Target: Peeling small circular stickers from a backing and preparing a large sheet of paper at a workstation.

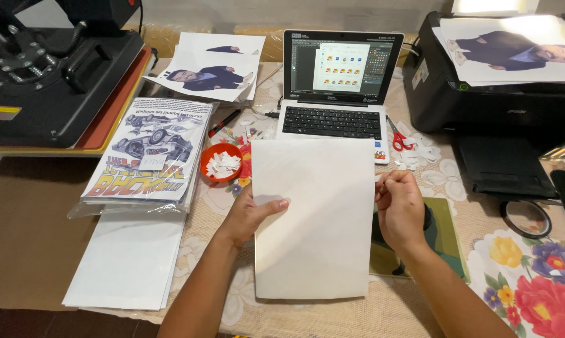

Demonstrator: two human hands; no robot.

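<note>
Left hand (248, 216): thumb lies flat on top of the blank white sheet (314, 219) at its left edge, remaining fingers tucked beneath, so the paper is pinched between them. Right hand (400, 209): fingertips drawn together at the sheet's right edge, apparently nipping it; the exact contact is hidden behind the knuckles, so I cannot be sure the edge is truly gripped.

Sheet position: held just over the floral tablecloth (526, 275), in front of the laptop (340, 87); its far edge overlaps the laptop's front lip, its near edge reaches toward the table front.

Risks, as judged:
- Grip on two side edges only; the middle is unsupported, so the sheet could sag or crease if the hands move closer together.
- The left thumb pad on the face could leave a mark.
- The far edge could catch on the laptop lip if pushed forward.
- The orange bowl of paper scraps (222, 163) sits just beside the top-left corner; a leftward sweep could tip it.

Room: left is bounded by the bagged printed poster (148, 153) and a stack of white sheets (129, 263). Right has the green mat (445, 241) under the right hand, with scissors (400, 139) and clippings farther back by the black printer (483, 81). The freest direction looks to be toward the body.
</note>
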